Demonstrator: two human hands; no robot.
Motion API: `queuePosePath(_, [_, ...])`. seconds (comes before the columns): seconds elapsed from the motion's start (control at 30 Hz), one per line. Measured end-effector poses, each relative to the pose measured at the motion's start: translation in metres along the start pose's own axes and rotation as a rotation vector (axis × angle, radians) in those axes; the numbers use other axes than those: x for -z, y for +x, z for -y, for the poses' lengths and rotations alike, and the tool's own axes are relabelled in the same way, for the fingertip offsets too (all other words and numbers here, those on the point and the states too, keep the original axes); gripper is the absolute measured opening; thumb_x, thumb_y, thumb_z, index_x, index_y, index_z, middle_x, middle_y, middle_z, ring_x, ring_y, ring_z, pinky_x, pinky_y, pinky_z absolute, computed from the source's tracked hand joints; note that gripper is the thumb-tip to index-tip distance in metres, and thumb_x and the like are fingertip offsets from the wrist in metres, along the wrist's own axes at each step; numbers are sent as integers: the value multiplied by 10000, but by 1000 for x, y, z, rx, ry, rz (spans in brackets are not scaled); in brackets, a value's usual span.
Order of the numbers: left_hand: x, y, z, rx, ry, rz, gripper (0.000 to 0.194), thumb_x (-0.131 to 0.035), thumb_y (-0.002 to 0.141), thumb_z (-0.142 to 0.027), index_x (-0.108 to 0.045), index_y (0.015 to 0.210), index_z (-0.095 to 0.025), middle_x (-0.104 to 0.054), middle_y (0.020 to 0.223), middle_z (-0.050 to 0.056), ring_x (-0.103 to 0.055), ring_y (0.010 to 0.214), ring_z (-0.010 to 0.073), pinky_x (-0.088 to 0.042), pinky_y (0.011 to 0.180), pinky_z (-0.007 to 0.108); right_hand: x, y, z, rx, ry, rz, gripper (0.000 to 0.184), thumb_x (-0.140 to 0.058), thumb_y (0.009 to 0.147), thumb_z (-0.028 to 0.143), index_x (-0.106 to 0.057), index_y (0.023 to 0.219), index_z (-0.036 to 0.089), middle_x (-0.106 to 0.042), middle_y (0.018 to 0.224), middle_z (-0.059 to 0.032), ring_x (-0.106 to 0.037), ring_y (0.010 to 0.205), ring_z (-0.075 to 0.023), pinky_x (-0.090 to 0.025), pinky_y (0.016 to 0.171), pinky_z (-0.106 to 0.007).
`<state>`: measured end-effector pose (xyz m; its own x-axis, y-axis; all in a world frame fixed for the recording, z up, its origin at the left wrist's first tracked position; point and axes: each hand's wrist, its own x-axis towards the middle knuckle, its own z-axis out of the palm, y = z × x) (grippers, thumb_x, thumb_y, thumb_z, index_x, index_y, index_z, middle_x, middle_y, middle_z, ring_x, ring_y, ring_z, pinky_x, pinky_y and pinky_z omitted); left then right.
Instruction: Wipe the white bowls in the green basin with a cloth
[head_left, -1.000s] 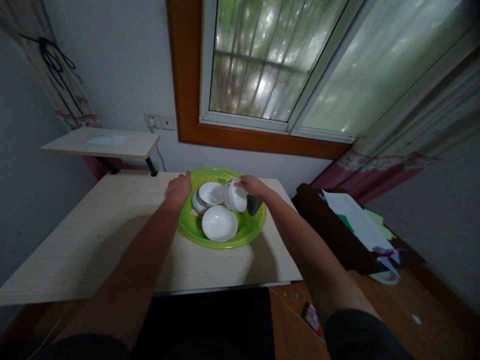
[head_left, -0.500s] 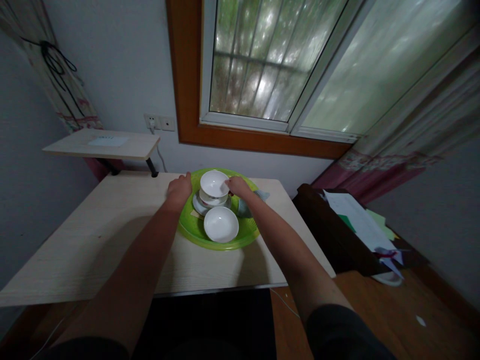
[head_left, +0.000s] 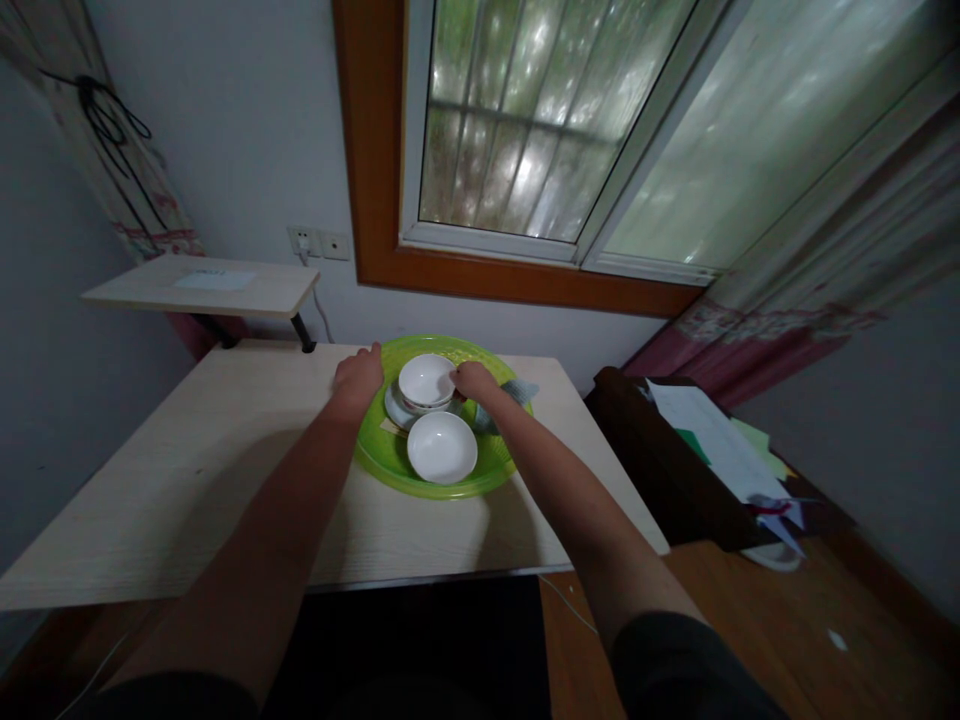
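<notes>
A green plastic basin point(head_left: 390, 462) sits on the pale wooden table point(head_left: 187, 470). Inside it a white bowl point(head_left: 442, 447) lies at the front and another white bowl point(head_left: 425, 381) is nested on a stack of dishes behind it. My left hand point(head_left: 358, 377) grips the basin's left rim with curled fingers. My right hand point(head_left: 472, 380) rests at the right edge of the stacked bowl, fingers pinched on its rim. A grey cloth point(head_left: 514, 391) lies just right of that hand.
A small raised shelf point(head_left: 202, 287) stands at the table's back left. To the right, a dark low table point(head_left: 675, 470) carries papers point(head_left: 705, 425). A window and curtain are behind. Wooden floor shows at lower right.
One second ago my right hand held a white bowl tilted above the basin. It brought the bowl left and lowered it onto the stack. My left hand stayed on the rim.
</notes>
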<state>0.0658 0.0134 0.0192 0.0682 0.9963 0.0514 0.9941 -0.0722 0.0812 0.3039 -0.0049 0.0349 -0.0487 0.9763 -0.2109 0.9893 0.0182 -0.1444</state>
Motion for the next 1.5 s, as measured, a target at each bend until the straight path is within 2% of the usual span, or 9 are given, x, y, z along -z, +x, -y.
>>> queuePosePath(0.2, [-2, 0, 0, -9, 22, -11, 542, -420, 1016, -312, -433, 1536, -160, -668, 1320, 230, -693, 1145, 351, -549, 927, 444, 1, -7, -8, 3, 27, 31, 563, -348, 1085, 359, -814, 977, 61, -799, 1019, -199, -748, 982, -233, -505, 894, -255])
queuePosePath(0.37, [-2, 1, 0, -4, 22, -8, 550, -434, 1012, -326, -422, 1540, -173, -665, 1331, 221, -689, 1153, 342, -549, 938, 436, 12, -22, -28, 90, 122, 251, 817, -219, 1086, 638, -803, 914, 93, -806, 901, -150, -747, 765, -186, -531, 811, -246])
queuePosePath(0.5, [-4, 3, 1, 5, 15, 4, 564, -452, 1012, -329, -413, 1552, -171, -655, 1348, 227, -686, 1162, 346, -545, 950, 436, 14, -38, -45, 240, 204, 544, 642, -470, 1004, 712, -776, 1044, 149, -810, 1023, -106, -754, 767, -165, -526, 724, -229])
queuePosePath(0.63, [-7, 4, 3, -11, 20, -21, 554, -443, 1015, -322, -425, 1542, -153, -668, 1323, 224, -696, 1135, 358, -556, 924, 451, -1, -45, -47, 320, 146, 619, 442, -624, 980, 563, -755, 1139, 171, -810, 1006, -76, -765, 805, -168, -523, 755, -229])
queuePosePath(0.8, [-9, 4, 4, -15, 31, -32, 523, -443, 1021, -331, -451, 1516, -162, -688, 1290, 215, -701, 1126, 332, -554, 924, 422, -14, -43, -44, 424, 103, 517, 290, -576, 1005, 372, -748, 974, 141, -780, 767, -61, -732, 725, -182, -515, 765, -255])
queuePosePath(0.9, [-9, 4, 3, -11, 33, -26, 537, -458, 1016, -337, -444, 1525, -166, -689, 1289, 214, -705, 1115, 336, -555, 916, 425, -8, -44, -48, 443, 178, 494, 294, -548, 1004, 369, -724, 915, 151, -750, 693, -49, -698, 655, -174, -508, 707, -259])
queuePosePath(1.03, [-8, 5, 3, -13, 24, -24, 547, -459, 1011, -329, -444, 1532, -162, -688, 1294, 214, -707, 1113, 344, -556, 911, 433, 7, -43, -54, 387, 360, 425, 358, -543, 991, 430, -690, 811, 157, -719, 648, -39, -669, 617, -167, -500, 655, -256])
queuePosePath(1.23, [-7, 5, 2, -4, 12, -18, 559, -458, 1011, -336, -431, 1544, -167, -677, 1321, 212, -699, 1139, 344, -553, 924, 431, 22, -30, -46, 262, 535, 125, 279, -528, 967, 296, -669, 775, 149, -715, 638, -41, -641, 581, -143, -486, 615, -225])
queuePosePath(1.5, [-5, 1, 2, -4, -5, -23, 562, -477, 1014, -349, -434, 1545, -168, -675, 1304, 224, -692, 1140, 346, -541, 940, 434, 18, -7, -19, 26, 289, -22, 346, -478, 950, 196, -779, 810, 99, -796, 796, -120, -697, 652, -147, -517, 661, -209])
